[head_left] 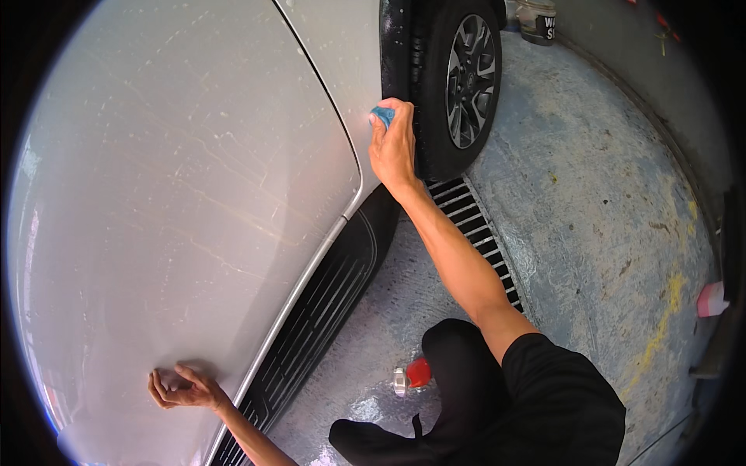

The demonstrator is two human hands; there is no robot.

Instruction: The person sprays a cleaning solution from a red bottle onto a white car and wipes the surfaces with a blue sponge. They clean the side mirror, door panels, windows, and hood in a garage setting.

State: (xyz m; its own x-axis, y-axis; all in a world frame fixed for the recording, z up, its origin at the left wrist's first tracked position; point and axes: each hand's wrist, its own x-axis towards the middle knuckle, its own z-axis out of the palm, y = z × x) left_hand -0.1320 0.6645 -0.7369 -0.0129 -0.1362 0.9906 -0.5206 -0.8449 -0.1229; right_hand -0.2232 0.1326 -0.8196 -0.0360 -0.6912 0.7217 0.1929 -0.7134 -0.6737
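Note:
My right hand (396, 140) pinches a small blue lump (383, 115), clay or sponge, between thumb and fingers. It holds the lump against the silver car's lower body panel (364, 64), just in front of the black wheel-arch trim (394, 58). My left hand (185, 389) is at the silver car door (221, 175), low in the picture; its fingers are loosely curled and apart, with nothing in them. Whether its fingertips touch the paint I cannot tell. Pale droplets and thin yellowish streaks mark the door.
A black side step (315, 291) runs below the door. Beyond my right hand stands the wheel (471, 81), beside a floor drain grate (472, 224). A red-and-clear bottle (418, 373) is near my knee; a lidded tub (537, 23) stands at the top, a pink-and-white container (711, 300) at right.

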